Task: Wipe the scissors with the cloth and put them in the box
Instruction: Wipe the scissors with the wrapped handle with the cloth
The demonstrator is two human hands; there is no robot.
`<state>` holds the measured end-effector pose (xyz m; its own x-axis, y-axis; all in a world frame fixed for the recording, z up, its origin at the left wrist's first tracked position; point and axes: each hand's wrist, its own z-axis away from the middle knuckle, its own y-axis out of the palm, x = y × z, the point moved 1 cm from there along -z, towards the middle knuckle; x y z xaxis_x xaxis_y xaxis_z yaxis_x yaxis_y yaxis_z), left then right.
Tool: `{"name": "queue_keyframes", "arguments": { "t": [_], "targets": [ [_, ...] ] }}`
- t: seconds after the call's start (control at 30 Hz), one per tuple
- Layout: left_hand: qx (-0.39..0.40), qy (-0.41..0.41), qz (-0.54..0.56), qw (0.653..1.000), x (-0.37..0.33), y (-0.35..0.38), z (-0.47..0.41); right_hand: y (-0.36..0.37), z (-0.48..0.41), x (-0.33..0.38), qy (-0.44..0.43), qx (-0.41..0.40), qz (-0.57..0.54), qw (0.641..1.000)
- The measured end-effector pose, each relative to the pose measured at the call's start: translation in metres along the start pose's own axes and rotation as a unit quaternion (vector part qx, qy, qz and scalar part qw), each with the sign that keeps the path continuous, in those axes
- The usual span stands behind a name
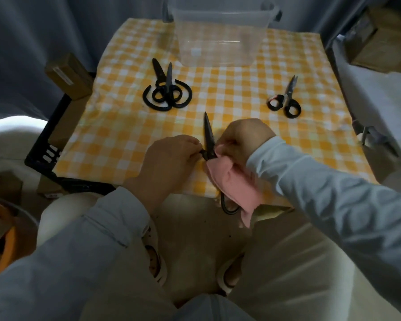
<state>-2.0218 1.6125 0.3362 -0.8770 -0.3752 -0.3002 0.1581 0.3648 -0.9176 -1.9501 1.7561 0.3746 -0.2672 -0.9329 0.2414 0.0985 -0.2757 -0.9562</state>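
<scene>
1. held scissors [208, 135]: on the near side of the box [220, 38], well apart from it, blades together, tip aimed at the box.
2. left hand [171, 156]: fingers pinch the held scissors at the pivot.
3. right hand [243, 137]: clamped round the pink cloth [232, 184], which wraps the handle end.
4. 2 stacked black pairs [166, 89] near-left of the box, 1 small pair [286, 99] near-right, all on the checked tablecloth [241, 89].
</scene>
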Motion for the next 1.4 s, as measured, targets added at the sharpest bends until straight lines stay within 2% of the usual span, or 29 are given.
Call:
{"name": "queue_keyframes", "arguments": {
  "t": [0.1,0.2,0.3,0.47,0.63,0.77,0.93,1.03,1.1,1.13,1.23,1.3,1.4],
  "targets": [
    [0.0,0.007,0.0,1.0,0.001,0.001,0.0,0.006,-0.008,0.007,0.009,-0.011,-0.022,1.0],
    [0.014,-0.021,0.01,1.0,0.001,0.001,-0.001,0.011,0.002,0.003,0.003,0.011,-0.007,1.0],
    [0.003,-0.014,0.009,1.0,0.002,0.001,0.0,0.003,0.007,-0.003,-0.011,0.031,0.016,0.999],
    [-0.004,0.006,-0.009,1.0,0.003,0.002,-0.001,0.006,-0.002,0.008,0.002,-0.02,-0.028,0.999],
    [0.011,-0.04,0.003,0.999,0.0,0.001,0.001,0.005,0.025,-0.005,-0.022,0.05,-0.005,0.998],
    [0.022,-0.068,0.01,0.997,-0.002,0.0,-0.004,0.0,0.043,-0.012,0.054,0.043,0.002,0.998],
    [0.018,-0.088,0.045,0.995,-0.014,-0.005,0.008,0.01,0.04,0.003,0.111,0.071,0.029,0.991],
    [-0.03,-0.141,0.103,0.984,-0.025,-0.016,0.021,0.008,0.032,0.007,0.14,0.07,0.026,0.987],
    [-0.05,-0.233,0.225,0.945,-0.034,-0.027,0.032,0.006,0.033,0.008,0.151,0.047,-0.013,0.987],
    [-0.044,-0.288,0.317,0.903,-0.037,-0.032,0.037,0.007,0.036,0.008,0.155,0.02,-0.045,0.987],
    [-0.016,-0.405,0.56,0.723,-0.047,-0.04,0.049,0.014,0.053,0.009,0.132,-0.087,-0.135,0.978],
    [-0.026,-0.437,0.63,0.641,-0.053,-0.039,0.051,0.02,0.065,0.012,0.106,-0.154,-0.198,0.962],
    [-0.064,-0.464,0.686,0.557,-0.06,-0.04,0.047,0.026,0.077,0.021,0.079,-0.223,-0.299,0.924]
  ]
}}
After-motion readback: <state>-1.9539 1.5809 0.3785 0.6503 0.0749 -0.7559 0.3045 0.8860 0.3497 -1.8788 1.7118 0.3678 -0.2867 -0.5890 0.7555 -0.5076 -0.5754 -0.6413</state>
